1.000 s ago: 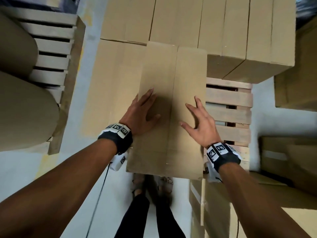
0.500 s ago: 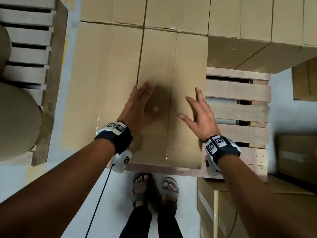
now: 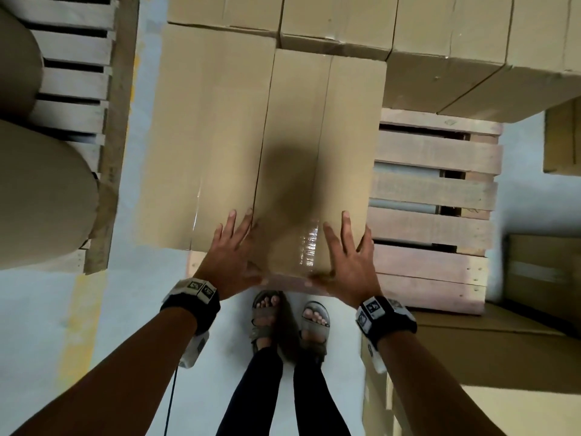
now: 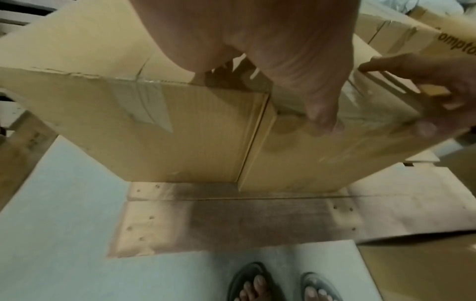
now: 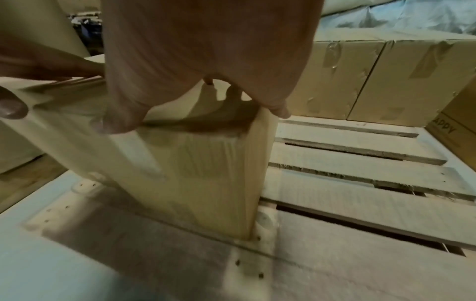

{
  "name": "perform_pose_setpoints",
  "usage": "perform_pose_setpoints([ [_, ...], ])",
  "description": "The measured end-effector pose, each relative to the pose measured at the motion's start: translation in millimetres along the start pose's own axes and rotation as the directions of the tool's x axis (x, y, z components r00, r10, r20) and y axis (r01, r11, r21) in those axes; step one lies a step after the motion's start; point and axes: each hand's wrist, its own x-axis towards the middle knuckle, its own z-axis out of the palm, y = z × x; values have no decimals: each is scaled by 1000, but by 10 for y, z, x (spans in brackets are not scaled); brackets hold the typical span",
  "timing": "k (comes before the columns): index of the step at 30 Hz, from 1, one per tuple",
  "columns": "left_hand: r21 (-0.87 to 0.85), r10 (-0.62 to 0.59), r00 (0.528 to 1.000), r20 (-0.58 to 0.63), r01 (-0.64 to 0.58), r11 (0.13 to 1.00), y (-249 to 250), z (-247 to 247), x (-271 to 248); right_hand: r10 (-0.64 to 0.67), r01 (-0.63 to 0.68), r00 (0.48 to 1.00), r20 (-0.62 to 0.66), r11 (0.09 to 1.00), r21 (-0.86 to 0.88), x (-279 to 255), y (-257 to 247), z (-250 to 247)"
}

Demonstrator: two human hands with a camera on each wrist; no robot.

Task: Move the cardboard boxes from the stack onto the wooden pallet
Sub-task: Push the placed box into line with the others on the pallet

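Slatted pale wooden pallet point(image 3: 437, 187) on grey floor, carrying sealed brown cardboard boxes point(image 3: 446, 42) along far side. Tall plain brown cardboard box point(image 3: 320, 158) upright on pallet's near edge, pressed against matching box point(image 3: 204, 136) to its left. Left hand point(image 3: 231, 259) flat on top near corner, fingers straight, thumb hanging over front face. Right hand point(image 3: 347, 262) likewise spread open on top, gripping nothing.

Both forearms extended forward; left hand point(image 3: 231, 256) and right hand point(image 3: 347, 258) flat, fingers spread, palms on the brown cardboard box point(image 3: 317, 146).
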Motion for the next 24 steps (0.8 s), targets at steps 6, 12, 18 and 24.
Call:
perform_pose_setpoints([
  [6,75,43,997,-59,-39,996,-96,47,-144,-15,15,1000,-7,1000,-24,-262,-3,126],
  [12,13,11,996,-88,-10,1000,-129,92,-86,-4,5,1000,17,1000,-23,-265,23,8],
  [18,-27,-88,993,-78,86,996,-66,1,-18,25,-26,999,-21,999,-27,-130,16,-73],
  [24,-17,-98,993,-61,97,995,-53,-31,-12,47,-48,997,-54,998,-28,-176,-36,7],
])
